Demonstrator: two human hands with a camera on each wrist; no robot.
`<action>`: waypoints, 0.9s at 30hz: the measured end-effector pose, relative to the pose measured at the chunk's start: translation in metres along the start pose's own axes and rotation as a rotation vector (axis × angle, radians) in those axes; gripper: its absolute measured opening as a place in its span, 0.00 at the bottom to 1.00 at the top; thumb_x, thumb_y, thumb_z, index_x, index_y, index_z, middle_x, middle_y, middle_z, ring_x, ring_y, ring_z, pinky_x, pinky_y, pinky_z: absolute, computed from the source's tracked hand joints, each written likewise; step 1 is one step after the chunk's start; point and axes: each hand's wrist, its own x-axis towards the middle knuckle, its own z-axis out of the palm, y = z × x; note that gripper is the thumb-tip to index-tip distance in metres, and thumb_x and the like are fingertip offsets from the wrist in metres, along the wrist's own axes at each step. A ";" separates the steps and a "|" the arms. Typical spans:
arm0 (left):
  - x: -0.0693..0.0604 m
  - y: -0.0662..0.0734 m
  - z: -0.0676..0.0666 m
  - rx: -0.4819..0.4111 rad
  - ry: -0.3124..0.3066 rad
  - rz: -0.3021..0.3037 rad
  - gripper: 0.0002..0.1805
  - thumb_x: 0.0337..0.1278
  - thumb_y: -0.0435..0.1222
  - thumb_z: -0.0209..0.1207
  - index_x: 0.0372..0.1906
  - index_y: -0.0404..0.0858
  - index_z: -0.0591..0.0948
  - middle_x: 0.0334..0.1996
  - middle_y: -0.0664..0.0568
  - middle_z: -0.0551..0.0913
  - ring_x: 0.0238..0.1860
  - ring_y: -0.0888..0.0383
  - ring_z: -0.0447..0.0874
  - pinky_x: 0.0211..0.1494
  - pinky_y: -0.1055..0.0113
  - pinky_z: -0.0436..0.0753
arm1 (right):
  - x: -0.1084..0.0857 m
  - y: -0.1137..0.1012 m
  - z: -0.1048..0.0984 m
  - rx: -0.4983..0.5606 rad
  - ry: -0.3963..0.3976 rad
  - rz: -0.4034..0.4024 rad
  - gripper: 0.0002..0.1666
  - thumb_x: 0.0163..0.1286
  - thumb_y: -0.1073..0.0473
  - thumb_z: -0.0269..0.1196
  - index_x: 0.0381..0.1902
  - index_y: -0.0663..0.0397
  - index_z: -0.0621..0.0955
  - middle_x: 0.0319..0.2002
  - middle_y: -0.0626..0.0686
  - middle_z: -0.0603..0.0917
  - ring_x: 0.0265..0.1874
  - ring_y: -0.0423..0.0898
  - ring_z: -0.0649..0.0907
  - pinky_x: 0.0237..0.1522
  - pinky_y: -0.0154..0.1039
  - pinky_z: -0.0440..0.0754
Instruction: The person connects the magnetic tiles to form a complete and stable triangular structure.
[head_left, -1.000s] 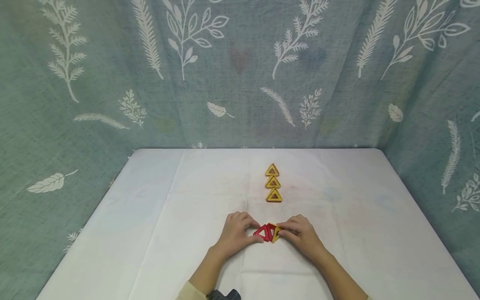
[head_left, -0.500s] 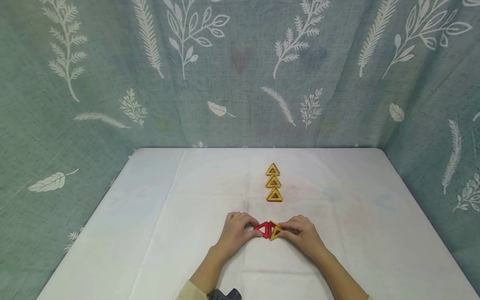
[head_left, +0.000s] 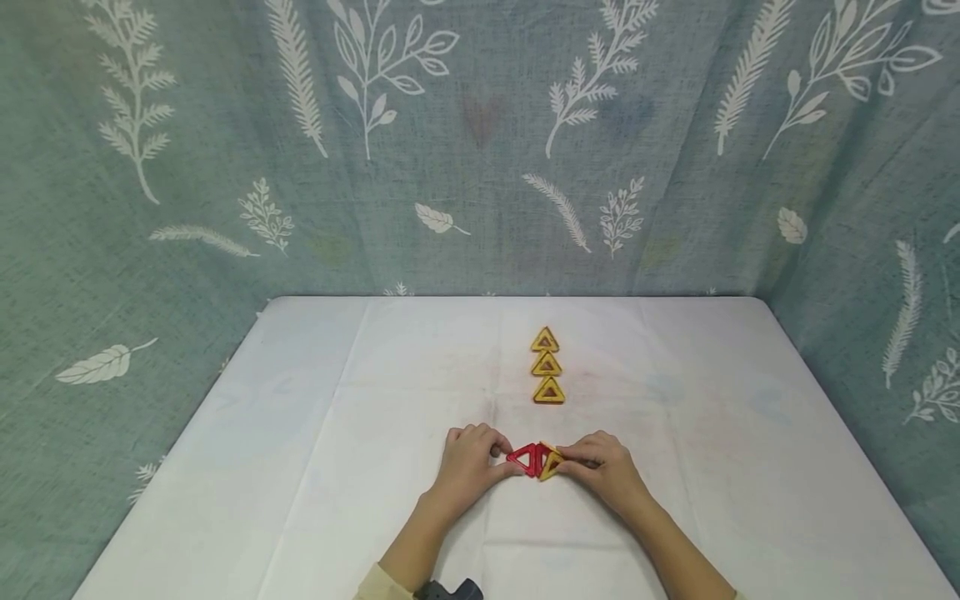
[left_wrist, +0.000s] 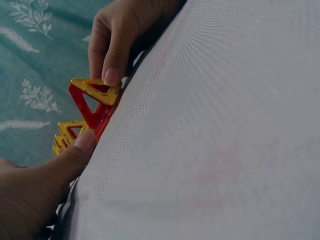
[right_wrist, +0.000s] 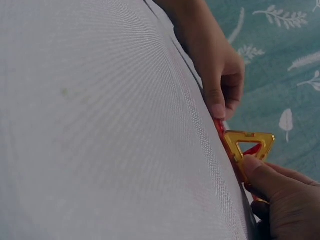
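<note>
A red triangular magnetic tile [head_left: 533, 460] lies on the white table, its left tip between the thumb and forefinger of my left hand [head_left: 468, 462]. Along its right edge rise a second red triangular tile [left_wrist: 80, 104] and a yellow triangular tile [right_wrist: 250, 135], leaning toward each other. My right hand [head_left: 606, 468] pinches the yellow tile near its top with thumb and fingers. In the left wrist view, the left thumb [left_wrist: 86, 142] touches the red tile's tip. The right fingers partly hide where the leaning tiles meet.
Three yellow triangular tiles, the nearest of them a yellow tile [head_left: 549, 400], lie in a column farther back on the white tabletop [head_left: 405, 358]. A green leaf-patterned curtain [head_left: 480, 192] hangs behind the table and at both sides.
Over the last second the joined tiles have shifted slightly away from the body, and the yellow tile has turned a little. The left fingers have eased slightly left. The back column is unchanged.
</note>
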 end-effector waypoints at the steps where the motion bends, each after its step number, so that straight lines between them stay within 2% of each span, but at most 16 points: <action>1: 0.000 0.001 0.000 0.001 -0.002 -0.008 0.19 0.36 0.56 0.69 0.31 0.50 0.80 0.23 0.65 0.70 0.29 0.66 0.65 0.43 0.62 0.63 | 0.000 0.000 0.000 -0.002 -0.001 0.000 0.15 0.45 0.59 0.75 0.35 0.50 0.89 0.28 0.39 0.84 0.31 0.34 0.76 0.32 0.31 0.72; 4: -0.001 0.001 -0.001 -0.024 0.002 -0.019 0.18 0.36 0.55 0.70 0.31 0.49 0.80 0.24 0.64 0.72 0.30 0.66 0.67 0.44 0.62 0.63 | 0.000 0.000 0.001 0.001 0.004 -0.009 0.15 0.44 0.60 0.75 0.35 0.51 0.89 0.28 0.39 0.85 0.31 0.34 0.76 0.32 0.31 0.72; 7: 0.000 0.000 0.001 -0.075 0.039 -0.008 0.18 0.35 0.53 0.70 0.32 0.49 0.81 0.25 0.64 0.77 0.31 0.67 0.70 0.47 0.62 0.64 | 0.000 0.001 0.002 0.006 0.017 -0.032 0.15 0.43 0.61 0.75 0.34 0.52 0.88 0.27 0.40 0.85 0.30 0.35 0.76 0.31 0.30 0.71; 12: 0.000 -0.002 0.002 -0.171 0.128 0.067 0.17 0.34 0.48 0.72 0.33 0.47 0.82 0.27 0.62 0.82 0.32 0.66 0.73 0.48 0.62 0.65 | -0.001 0.003 0.005 0.007 0.037 -0.050 0.15 0.42 0.62 0.75 0.33 0.52 0.88 0.27 0.40 0.84 0.28 0.35 0.75 0.29 0.29 0.70; 17: 0.000 -0.002 0.004 -0.218 0.181 0.148 0.18 0.34 0.45 0.73 0.36 0.46 0.83 0.30 0.61 0.84 0.35 0.65 0.76 0.47 0.63 0.65 | -0.001 0.003 0.006 0.008 0.039 -0.044 0.15 0.43 0.62 0.75 0.34 0.52 0.88 0.26 0.40 0.84 0.28 0.34 0.74 0.29 0.29 0.70; 23: 0.002 0.002 0.009 -0.256 0.206 0.191 0.19 0.36 0.44 0.73 0.38 0.45 0.83 0.32 0.61 0.84 0.36 0.64 0.77 0.47 0.63 0.66 | -0.001 0.001 0.004 0.002 0.044 -0.058 0.16 0.42 0.62 0.76 0.33 0.52 0.88 0.27 0.41 0.84 0.28 0.36 0.75 0.29 0.30 0.70; 27: 0.003 0.006 0.009 -0.248 0.196 0.205 0.18 0.39 0.45 0.71 0.39 0.45 0.82 0.34 0.61 0.84 0.38 0.64 0.76 0.47 0.63 0.67 | -0.001 0.001 0.004 -0.001 0.043 -0.053 0.16 0.42 0.62 0.76 0.34 0.52 0.88 0.27 0.42 0.84 0.28 0.36 0.75 0.29 0.30 0.70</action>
